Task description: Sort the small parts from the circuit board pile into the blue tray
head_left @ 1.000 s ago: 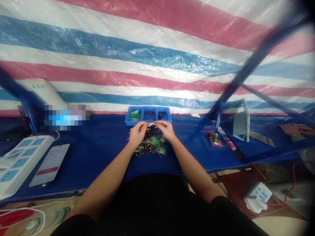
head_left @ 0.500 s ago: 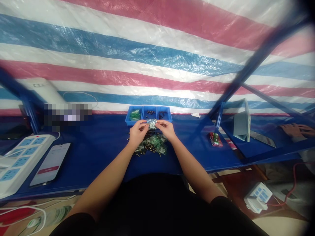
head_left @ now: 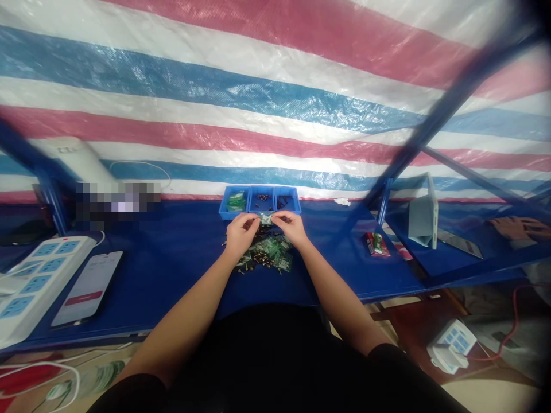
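Note:
Between my two hands is a small clear plastic bag [head_left: 266, 218] with pale, shiny contents too small to name. My left hand [head_left: 241, 230] pinches its left edge, and my right hand [head_left: 291, 226] pinches its right edge. Below the hands lies a pile of small green-tinted plastic bags and loose screws [head_left: 267, 253], partly covered by the fingers. Just beyond stand three joined blue bins [head_left: 260, 213]. Green bags [head_left: 236, 201] fill the left bin, while small dark screws [head_left: 264, 198] lie in the middle one and more dark pieces [head_left: 283, 201] in the right one.
On the blue table [head_left: 163, 275] at left are a phone [head_left: 88, 287] and a white power strip [head_left: 41, 281]. A small red box [head_left: 377, 244] lies at right, near a blue frame post [head_left: 384, 201]. Another person's hand [head_left: 514, 228] rests at far right.
The bag between my fingers sits slightly lower and looks flatter, less of it showing. My hands have dipped a little; both still pinch it.

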